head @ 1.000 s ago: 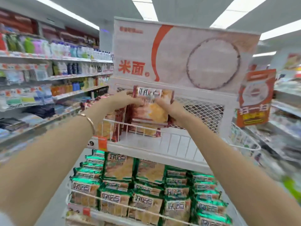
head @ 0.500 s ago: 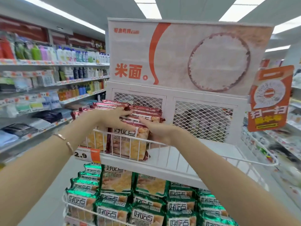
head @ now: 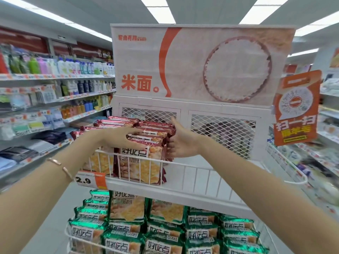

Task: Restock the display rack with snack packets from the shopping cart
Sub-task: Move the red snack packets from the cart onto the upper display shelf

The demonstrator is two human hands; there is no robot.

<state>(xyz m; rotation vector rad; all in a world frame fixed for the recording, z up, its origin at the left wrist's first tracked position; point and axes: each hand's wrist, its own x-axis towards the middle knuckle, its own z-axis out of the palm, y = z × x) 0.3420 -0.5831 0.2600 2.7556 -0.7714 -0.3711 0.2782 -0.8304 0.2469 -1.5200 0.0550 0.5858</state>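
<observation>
A stack of dark-red snack packets [head: 141, 162] stands upright behind the wire front of the top shelf of the white display rack [head: 201, 173]. My left hand [head: 119, 138] lies flat across the packets' tops, fingers stretched to the right. My right hand [head: 180, 142] presses against the stack's right side, thumb up, fingers curled on the packets' edge. More red packets [head: 110, 123] fill the shelf's left part. The shopping cart is out of view.
Green snack packets [head: 165, 231] fill the lower shelf. An orange price tag [head: 90, 179] hangs at the top shelf's left front. The top shelf's right half is bare white. An orange hanging sign [head: 295, 109] is at right. Store shelves with bottles [head: 55, 85] line the left aisle.
The red packets went from being held up in front of the rack down into the top shelf. My hands now press them together from the top and right side.
</observation>
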